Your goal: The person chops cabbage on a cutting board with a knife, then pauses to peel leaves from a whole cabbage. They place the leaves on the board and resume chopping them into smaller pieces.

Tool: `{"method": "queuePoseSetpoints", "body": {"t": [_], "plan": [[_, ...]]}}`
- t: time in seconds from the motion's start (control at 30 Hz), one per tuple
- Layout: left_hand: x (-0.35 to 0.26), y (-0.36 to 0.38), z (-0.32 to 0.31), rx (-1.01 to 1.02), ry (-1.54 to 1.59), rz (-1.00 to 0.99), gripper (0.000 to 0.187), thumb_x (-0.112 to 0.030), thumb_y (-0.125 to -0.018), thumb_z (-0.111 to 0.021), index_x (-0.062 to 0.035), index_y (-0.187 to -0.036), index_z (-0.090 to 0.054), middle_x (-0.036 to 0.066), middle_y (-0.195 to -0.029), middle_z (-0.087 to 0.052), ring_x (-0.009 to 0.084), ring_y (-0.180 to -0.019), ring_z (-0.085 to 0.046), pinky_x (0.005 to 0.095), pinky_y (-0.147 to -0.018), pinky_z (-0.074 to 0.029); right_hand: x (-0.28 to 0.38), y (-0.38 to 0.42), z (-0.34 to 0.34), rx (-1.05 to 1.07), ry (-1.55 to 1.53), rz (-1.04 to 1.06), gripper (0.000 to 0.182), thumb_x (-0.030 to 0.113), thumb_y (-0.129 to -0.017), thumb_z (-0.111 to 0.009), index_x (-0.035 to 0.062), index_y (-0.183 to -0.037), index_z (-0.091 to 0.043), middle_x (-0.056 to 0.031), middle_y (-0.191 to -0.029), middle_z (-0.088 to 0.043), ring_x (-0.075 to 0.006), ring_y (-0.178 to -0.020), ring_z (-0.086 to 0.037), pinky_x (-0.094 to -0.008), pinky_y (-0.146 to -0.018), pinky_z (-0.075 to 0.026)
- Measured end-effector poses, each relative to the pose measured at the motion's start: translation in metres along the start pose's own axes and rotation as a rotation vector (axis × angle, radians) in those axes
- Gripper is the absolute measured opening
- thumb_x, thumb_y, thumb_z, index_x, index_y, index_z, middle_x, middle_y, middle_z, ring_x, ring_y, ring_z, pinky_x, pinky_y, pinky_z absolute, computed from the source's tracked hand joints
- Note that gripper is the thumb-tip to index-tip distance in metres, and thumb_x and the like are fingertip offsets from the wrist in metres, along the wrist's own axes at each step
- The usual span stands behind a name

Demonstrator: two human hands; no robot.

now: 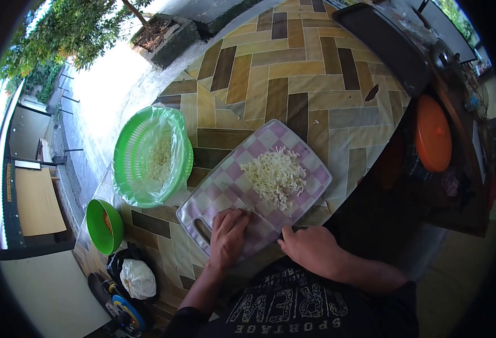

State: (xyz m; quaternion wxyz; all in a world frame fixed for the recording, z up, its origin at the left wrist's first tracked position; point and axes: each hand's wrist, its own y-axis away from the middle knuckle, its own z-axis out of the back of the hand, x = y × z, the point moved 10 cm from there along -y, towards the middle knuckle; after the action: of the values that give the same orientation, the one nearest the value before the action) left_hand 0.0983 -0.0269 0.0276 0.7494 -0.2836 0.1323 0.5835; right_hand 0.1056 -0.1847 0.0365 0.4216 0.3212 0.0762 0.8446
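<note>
A: Where do the shreds lie, and how would they handle?

B: The pale vegetable shreds (275, 176) form a loose heap on the far half of the cutting board (310, 194). They look light, limp and perhaps slightly moist. A handful is probably best gathered from beneath, with cupped fingers; single strands would likely slip away.

A: The state of the hands?

B: The right hand (312, 248) is wrapped around the dark handle of a knife (267, 223), at the near edge of the board. The left hand (228, 234) rests on the near half with its fingers bent, close to the blade; whether anything is pinched beneath them cannot be told.

A: And the knife as an object?

B: Thin, apparently metal, and presumably stiff. The handle is the safe hold; the blade, lying aslant across the board, is a part to avoid.

A: Describe the board.

B: A flat slab with rounded corners, checked in pink and white, probably rigid and smooth. The slot at its left end offers the natural grip.

A: The surrounding vessels?

B: To the left, a round green basket (125, 152) with slotted walls, seemingly plastic, is lined by a clear, crinkled bag (176, 127) holding more pale shreds. Nearer stands a smooth green bowl (97, 228) with orange contents. All rest on a counter (287, 73) whose covering bears a wood-block pattern.
</note>
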Motion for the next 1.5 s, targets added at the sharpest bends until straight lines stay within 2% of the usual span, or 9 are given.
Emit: {"method": "queuePoseSetpoints", "body": {"t": [0.33,0.43,0.53,0.73,0.83,0.93,1.03,1.33,1.5], "plan": [[0.005,0.000,0.000,0.017,0.004,-0.007,0.034,0.003,-0.070,-0.072,-0.0034,-0.103,-0.074,0.010,-0.113,-0.069,0.0308,-0.111,-0.063,0.0421,-0.095,-0.050,0.006,-0.016,0.002,0.065,-0.035,-0.034,0.032,0.032,-0.104,-0.057,0.0013,-0.099,-0.056,-0.0134,-0.067,-0.069,-0.0328,-0.065,-0.073,-0.0460,-0.059,-0.057],[0.001,-0.003,0.002,0.020,-0.006,-0.007,0.035,0.003,-0.070,-0.073,-0.0040,-0.104,-0.074,0.010,-0.114,-0.069,0.0303,-0.111,-0.063,0.0417,-0.096,-0.050,0.003,-0.007,-0.007,0.174,-0.120,-0.033,0.031,0.032,-0.104,-0.057,0.0017,-0.097,-0.055,-0.0141,-0.066,-0.069,-0.0340,-0.065,-0.073,-0.0466,-0.060,-0.057],[0.004,0.001,0.001,0.004,0.003,-0.005,0.036,0.002,-0.070,-0.074,-0.0045,-0.106,-0.074,0.009,-0.114,-0.068,0.0296,-0.110,-0.063,0.0411,-0.096,-0.049,0.004,-0.020,-0.007,0.086,-0.060,-0.024,0.031,0.032,-0.104,-0.057,0.0016,-0.097,-0.055,-0.0152,-0.067,-0.070,-0.0350,-0.066,-0.073,-0.0467,-0.060,-0.057],[0.007,-0.001,0.005,-0.025,0.040,0.092,0.030,-0.001,-0.076,-0.078,-0.0055,-0.105,-0.074,0.009,-0.109,-0.067,0.0297,-0.106,-0.063,0.0412,-0.093,-0.049,0.002,-0.019,-0.011,0.122,-0.087,0.003,0.031,0.031,-0.103,-0.057,0.0006,-0.097,-0.055,-0.0159,-0.068,-0.070,-0.0351,-0.067,-0.073,-0.0471,-0.060,-0.057],[0.008,-0.001,0.003,-0.034,-0.005,0.062,0.025,-0.002,-0.078,-0.080,-0.0055,-0.102,-0.074,0.009,-0.106,-0.066,0.0299,-0.102,-0.063,0.0419,-0.090,-0.048,0.007,-0.026,-0.002,0.060,-0.044,0.038,0.030,0.031,-0.103,-0.057,0.0008,-0.098,-0.055,-0.0159,-0.068,-0.070,-0.0346,-0.067,-0.073,-0.0469,-0.059,-0.057],[0.005,-0.005,0.007,-0.029,-0.011,0.116,0.024,-0.002,-0.078,-0.080,-0.0055,-0.101,-0.073,0.009,-0.104,-0.065,0.0305,-0.098,-0.062,0.0426,-0.088,-0.048,0.008,-0.012,-0.006,0.171,-0.116,0.004,0.029,0.029,-0.103,-0.058,0.0011,-0.099,-0.056,-0.0156,-0.068,-0.070,-0.0341,-0.066,-0.073,-0.0463,-0.059,-0.057],[0.010,-0.003,0.006,-0.053,0.005,0.172,0.022,-0.003,-0.080,-0.079,-0.0056,-0.101,-0.073,0.009,-0.103,-0.065,0.0310,-0.096,-0.062,0.0428,-0.087,-0.047,0.005,-0.025,-0.014,0.067,-0.057,-0.029,0.029,0.030,-0.102,-0.059,0.0014,-0.098,-0.056,-0.0150,-0.067,-0.069,-0.0340,-0.066,-0.073,-0.0461,-0.059,-0.057],[0.008,0.007,0.002,0.024,0.117,0.282,0.027,-0.004,-0.084,-0.077,0.0002,-0.111,-0.072,0.014,-0.115,-0.068,0.0346,-0.105,-0.065,0.0431,-0.094,-0.050,0.012,-0.027,-0.011,0.043,-0.061,-0.026,0.031,0.030,-0.101,-0.060,-0.0001,-0.096,-0.057,-0.0165,-0.068,-0.070,-0.0361,-0.067,-0.073,-0.0471,-0.061,-0.058],[0.009,0.013,0.002,0.023,0.128,0.246,0.034,0.001,-0.082,-0.075,0.0011,-0.116,-0.071,0.014,-0.121,-0.069,0.0347,-0.109,-0.065,0.0422,-0.098,-0.051,0.013,-0.021,-0.011,0.083,-0.048,0.029,0.027,0.027,-0.102,-0.058,0.0008,-0.094,-0.058,-0.0142,-0.068,-0.070,-0.0320,-0.067,-0.074,-0.0441,-0.060,-0.058]]}}
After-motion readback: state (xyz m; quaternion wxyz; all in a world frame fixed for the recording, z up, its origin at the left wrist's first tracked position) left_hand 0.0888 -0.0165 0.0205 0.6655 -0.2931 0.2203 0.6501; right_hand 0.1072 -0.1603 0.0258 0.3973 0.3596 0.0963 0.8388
